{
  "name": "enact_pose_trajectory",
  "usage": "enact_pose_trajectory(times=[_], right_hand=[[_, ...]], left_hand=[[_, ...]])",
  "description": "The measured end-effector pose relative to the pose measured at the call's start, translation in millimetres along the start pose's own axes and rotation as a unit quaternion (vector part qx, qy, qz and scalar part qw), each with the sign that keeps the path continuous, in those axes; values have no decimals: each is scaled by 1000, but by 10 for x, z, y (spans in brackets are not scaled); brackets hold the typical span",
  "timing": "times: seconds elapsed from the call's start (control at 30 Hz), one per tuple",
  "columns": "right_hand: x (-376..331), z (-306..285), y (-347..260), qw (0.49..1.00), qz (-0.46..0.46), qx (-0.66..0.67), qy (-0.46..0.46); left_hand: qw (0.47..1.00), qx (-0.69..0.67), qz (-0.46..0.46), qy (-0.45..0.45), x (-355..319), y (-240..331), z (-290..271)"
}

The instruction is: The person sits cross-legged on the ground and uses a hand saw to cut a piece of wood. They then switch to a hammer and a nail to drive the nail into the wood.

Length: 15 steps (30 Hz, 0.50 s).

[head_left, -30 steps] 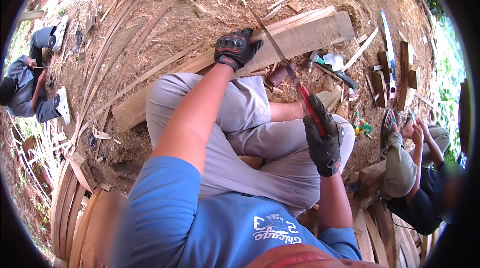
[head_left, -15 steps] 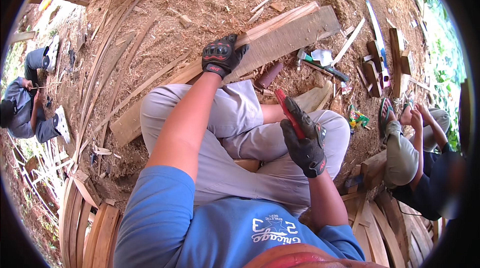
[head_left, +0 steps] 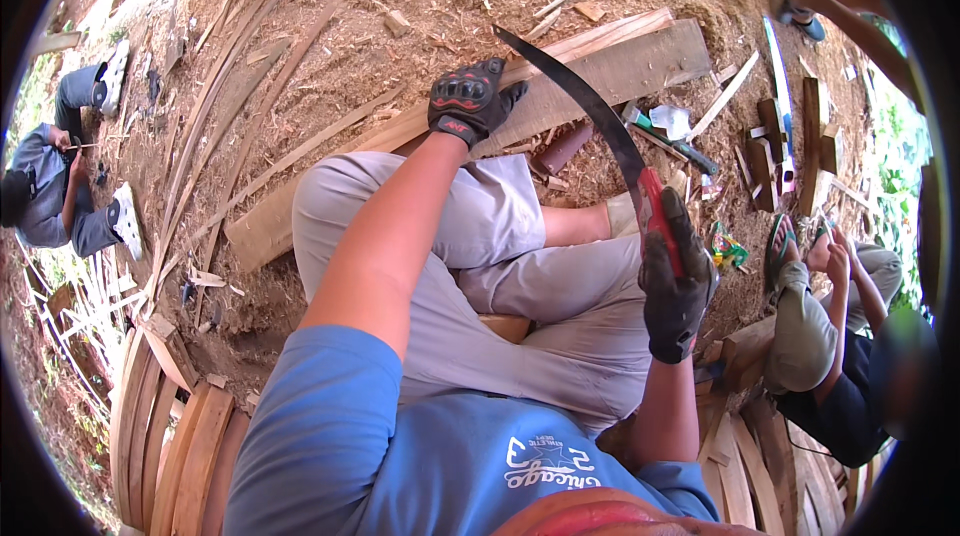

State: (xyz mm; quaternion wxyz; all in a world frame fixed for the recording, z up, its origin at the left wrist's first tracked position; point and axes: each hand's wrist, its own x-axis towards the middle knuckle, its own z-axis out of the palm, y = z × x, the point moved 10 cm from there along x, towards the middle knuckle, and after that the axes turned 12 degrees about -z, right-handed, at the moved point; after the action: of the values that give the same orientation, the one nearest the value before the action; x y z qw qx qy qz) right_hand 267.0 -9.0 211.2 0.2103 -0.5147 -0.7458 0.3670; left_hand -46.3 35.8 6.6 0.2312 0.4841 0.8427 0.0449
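My left hand, in a black glove with red marks, presses down on a long wooden plank that lies on the dirt in front of my knees. In my right hand, also gloved, I grip the red handle of a long curved dark blade, raised over my right knee with its tip pointing up and left above the plank. I sit with bent legs in grey trousers and a blue shirt.
Thin wood strips and shavings cover the ground at left. A hammer, a saw and wood blocks lie at right. One person sits at far left, another person close at right. Curved slats are stacked at lower left.
My right hand has lifted the blade up and swung it, so its full curved length now shows above the plank. My left hand stays pressed on the plank.
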Motion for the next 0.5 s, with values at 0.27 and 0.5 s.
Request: enact_pose_trajectory(times=[0.27,0.5], right_hand=[[-213,118,76,994,-22,95,-42],[-230,133,-3,994,-86,57,-39]], left_hand=[[928,-319,-14,193,104,-333,-277],[998,-42,-33,-25,1295,1055,-439]])
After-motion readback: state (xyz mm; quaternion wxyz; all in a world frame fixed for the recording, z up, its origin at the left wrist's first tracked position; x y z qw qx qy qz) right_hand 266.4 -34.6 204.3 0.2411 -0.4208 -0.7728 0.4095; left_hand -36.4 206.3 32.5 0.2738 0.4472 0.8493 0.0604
